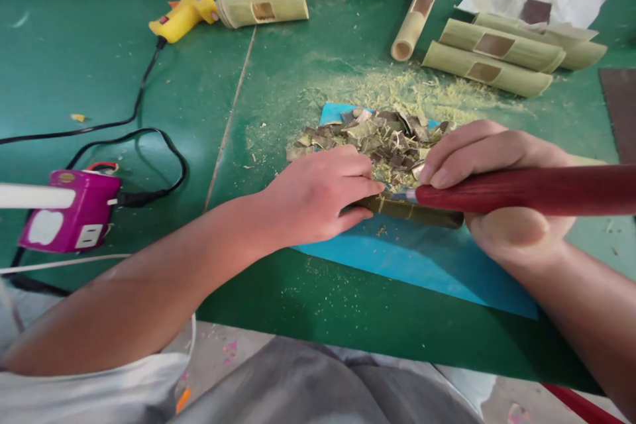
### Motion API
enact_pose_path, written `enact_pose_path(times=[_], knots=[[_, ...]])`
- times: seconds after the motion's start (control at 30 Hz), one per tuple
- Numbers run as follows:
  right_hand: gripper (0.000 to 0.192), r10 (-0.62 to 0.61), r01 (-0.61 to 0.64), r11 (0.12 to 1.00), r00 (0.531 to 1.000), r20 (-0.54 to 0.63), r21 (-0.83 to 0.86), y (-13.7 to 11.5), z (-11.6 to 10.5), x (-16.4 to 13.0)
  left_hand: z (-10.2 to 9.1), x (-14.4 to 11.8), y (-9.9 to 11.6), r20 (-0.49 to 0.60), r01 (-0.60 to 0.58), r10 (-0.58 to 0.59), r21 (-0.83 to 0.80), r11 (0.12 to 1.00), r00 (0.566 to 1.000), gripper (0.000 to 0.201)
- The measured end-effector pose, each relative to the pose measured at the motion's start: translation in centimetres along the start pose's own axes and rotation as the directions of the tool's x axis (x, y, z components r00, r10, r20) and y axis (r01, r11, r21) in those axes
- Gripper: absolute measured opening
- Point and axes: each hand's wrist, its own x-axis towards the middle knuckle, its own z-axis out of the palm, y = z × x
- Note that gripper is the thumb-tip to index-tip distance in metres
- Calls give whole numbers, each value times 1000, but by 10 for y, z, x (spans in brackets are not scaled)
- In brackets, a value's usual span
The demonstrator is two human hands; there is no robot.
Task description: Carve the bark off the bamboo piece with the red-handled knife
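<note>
Broadly, largest to smallest:

Tabletop: the green tabletop (pixel 99 66) is dusted with pale sawdust, thickest behind the work.
Blue mat: a blue mat (pixel 422 265) lies under both hands and carries a heap of bark chips (pixel 377 136) along its far edge.
Finished pieces: pale bamboo tubes (pixel 489 56), each with a rectangular window cut in, lie at the far right; one more rests beside a yellow glue gun (pixel 186 10) at the far left.
Power strip: a purple power strip (pixel 74 212) sits at the near left with black cords running from it.
Left hand: the left hand (pixel 318 202) is closed over the left end of a dark green bamboo piece (pixel 412 211), pinning it flat on the mat.
Right hand: the right hand (pixel 497 179) is wrapped around a carving tool with a red handle (pixel 527 189), whose metal tip touches the piece near its middle.
Step in hand: judging by the chips, the dark skin is being pared off (or a cut is being opened; the blade itself is too small to read).
Next move calls for: a short, controlled push of the tip along the piece, away from the holding fingers, with the left hand's grip kept firm so that the round piece does not roll.
</note>
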Motion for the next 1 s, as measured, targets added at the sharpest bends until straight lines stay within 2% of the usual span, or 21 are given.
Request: enact_pose_path(times=[0.07, 0.17, 0.33, 0.6, 0.87, 1.0], knots=[[30, -38, 36, 998, 999, 24, 47, 1, 1, 0, 0, 0, 0, -8, -3, 3, -7, 1000, 1000, 26], [22, -29, 26, 997, 999, 28, 79, 3, 1, 0, 0, 0, 0, -28, -6, 6, -7, 1000, 1000, 24], [24, -66, 68, 989, 998, -17, 132, 9, 2, 0, 1, 0, 1, -18, 7, -7, -1, 1000, 1000, 24], [35, -44, 41, 995, 999, 27, 95, 11, 7, 3, 0, -1, 0, 2, 19, -19, 4, 1000, 1000, 26], [16, -58, 55, 994, 998, 36, 94, 13, 6, 2, 0, -1, 1, 2, 29, -29, 1, 1000, 1000, 26], [33, -10, 3, 997, 996, 93, 82, 5, 4, 4, -2, 1, 3, 13, 29, -29, -5, 1000, 1000, 23]])
